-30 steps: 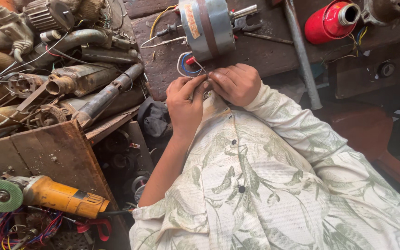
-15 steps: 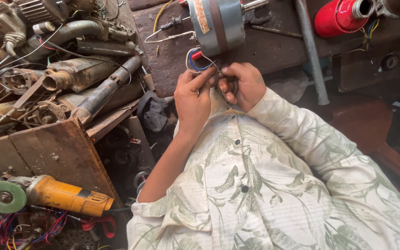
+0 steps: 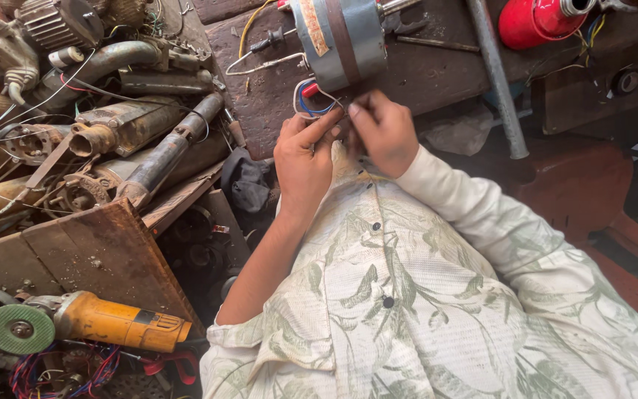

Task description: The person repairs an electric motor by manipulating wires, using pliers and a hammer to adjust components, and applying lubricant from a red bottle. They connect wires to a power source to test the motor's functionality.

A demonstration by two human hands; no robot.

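Item: grey cylindrical electric motor with a brown band (image 3: 341, 41), lying on the dark wooden bench directly above our hands. Its looped blue, white and red wire leads (image 3: 310, 100) hung just beyond our fingertips. Our left hand (image 3: 304, 159) pinched the leads between thumb and forefinger; our right hand (image 3: 383, 129) was curled narrow against them.

Handling, in our judgement: we did best to hold the leads steady, working one strand at a time without tugging at the motor.

Obscured: the wire ends lay behind our fingers; whether the right hand gripped anything, we could not tell; the motor's top was cut off.
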